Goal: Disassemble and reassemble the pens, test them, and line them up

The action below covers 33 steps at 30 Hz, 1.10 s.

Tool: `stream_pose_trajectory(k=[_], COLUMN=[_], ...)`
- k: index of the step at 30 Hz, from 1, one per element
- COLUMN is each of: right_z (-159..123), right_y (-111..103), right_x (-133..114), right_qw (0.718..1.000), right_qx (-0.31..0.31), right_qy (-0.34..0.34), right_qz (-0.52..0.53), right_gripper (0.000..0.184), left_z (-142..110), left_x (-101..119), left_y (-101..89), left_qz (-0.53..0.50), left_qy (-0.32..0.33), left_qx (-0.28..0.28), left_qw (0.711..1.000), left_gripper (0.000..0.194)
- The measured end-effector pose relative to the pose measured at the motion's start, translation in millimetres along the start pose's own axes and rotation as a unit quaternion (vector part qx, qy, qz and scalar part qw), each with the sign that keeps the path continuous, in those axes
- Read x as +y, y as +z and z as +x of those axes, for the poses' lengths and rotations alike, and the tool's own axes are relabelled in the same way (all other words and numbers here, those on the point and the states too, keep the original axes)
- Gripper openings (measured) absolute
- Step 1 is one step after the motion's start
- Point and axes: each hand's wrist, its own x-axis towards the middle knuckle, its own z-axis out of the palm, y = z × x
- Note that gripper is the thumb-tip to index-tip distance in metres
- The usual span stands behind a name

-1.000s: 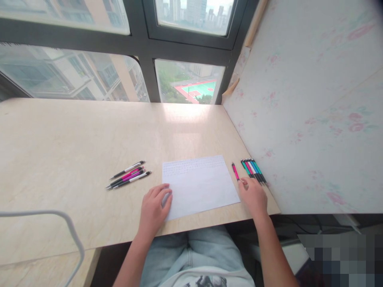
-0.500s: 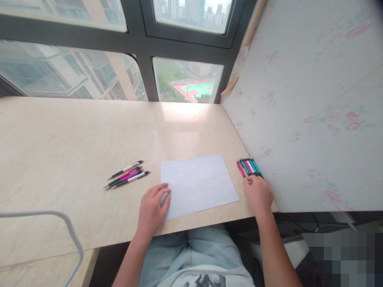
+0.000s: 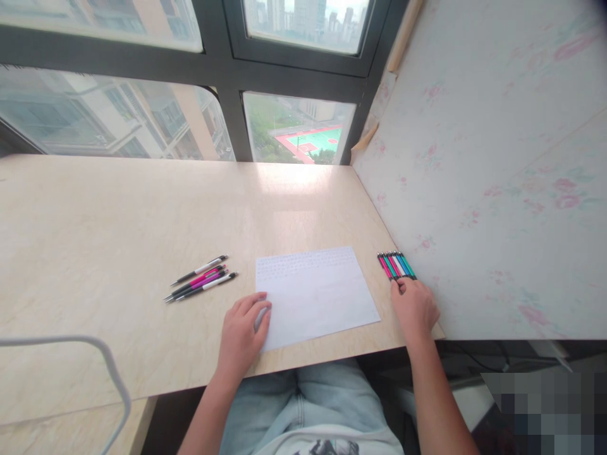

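Note:
My left hand (image 3: 245, 323) rests on the lower left edge of a white sheet of paper (image 3: 315, 300), fingers slightly curled and apart. Several lines of handwriting run across the top of the sheet. To its right, my right hand (image 3: 414, 308) pinches the near end of a pink pen (image 3: 384, 268). That pen lies at the left end of a tight row of pens (image 3: 401, 264) in pink, green, white and blue, beside the wall. My fingers hide the lower ends of the row.
At the left lies a loose group of pens (image 3: 202, 278), white, pink and purple with black grips. A grey cable (image 3: 102, 347) loops over the near left of the table (image 3: 118, 215). The flowered wall (image 3: 497, 189) bounds the right side, and windows stand behind.
My right hand has moved right with the pink pen, bringing it from apart to alongside the row of pens. The left hand stays on the paper.

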Motion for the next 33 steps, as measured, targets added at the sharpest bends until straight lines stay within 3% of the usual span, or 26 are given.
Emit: stream_pose_trajectory(k=[8,21,26,29,33], right_z=[-0.4,-4.6,-20.2,-37.1,-60.4], right_y=[1.6,2.5,10.4,17.7,24.2], right_x=[-0.1,2.1,-25.0,-56.5,-88.1], right_qw=[1.000,0.997,0.978,0.944,0.901], right_qx=[-0.006,0.042,0.042,0.007,0.001], right_qy=[0.007,0.001,-0.113,-0.210,-0.261], right_qz=[0.003,0.063,0.172,0.255,0.345], right_gripper=[0.020,0.022,0.024,0.030,0.033], left_z=[1.3,0.3,-3.3,-6.3,-7.0], left_x=[0.7,1.3,8.0,9.7,-0.4], left_y=[0.1,-0.2,-3.2,-5.3,-16.1], left_qz=[-0.004,-0.016,-0.043,-0.096,-0.138], left_qy=[-0.002,-0.014,-0.028,-0.052,-0.103], left_qx=[-0.001,0.001,0.001,0.038,0.091], left_qw=[1.000,1.000,0.999,0.993,0.981], left_gripper=[0.015,0.014,0.014,0.016,0.018])
